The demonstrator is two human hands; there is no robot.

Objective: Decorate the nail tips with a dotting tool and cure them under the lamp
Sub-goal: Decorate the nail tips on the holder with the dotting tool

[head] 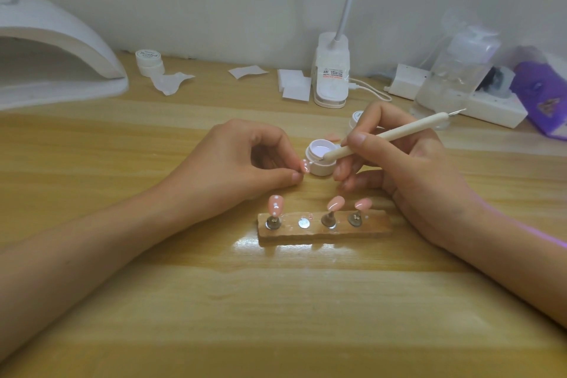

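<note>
Right hand [408,163] has the dotting tool [383,136] pinched between thumb and fingertips like a pen, and its lower end is angled down into the little open jar [320,159] of pale gel in the middle of the table [276,301], which looks like loading up for another dot. Left hand [245,159] sits just left of that jar, its thumb and forefinger pinching a pink nail tip [305,166] by its edges, and that one seems to carry a few white dots already. On the near side sits the wooden stand [322,233]: the dotted tip [275,205] on the leftmost holder looks finished, the empty slot [303,223] beside it is probably where the held one belongs, and the two plain tips [335,202] on the right are bare pink. So by my count that is one decorated, one in progress and two to go. The curing lamp [55,49] waits at the far left with nothing visible under it, so curing is all ahead.
</note>
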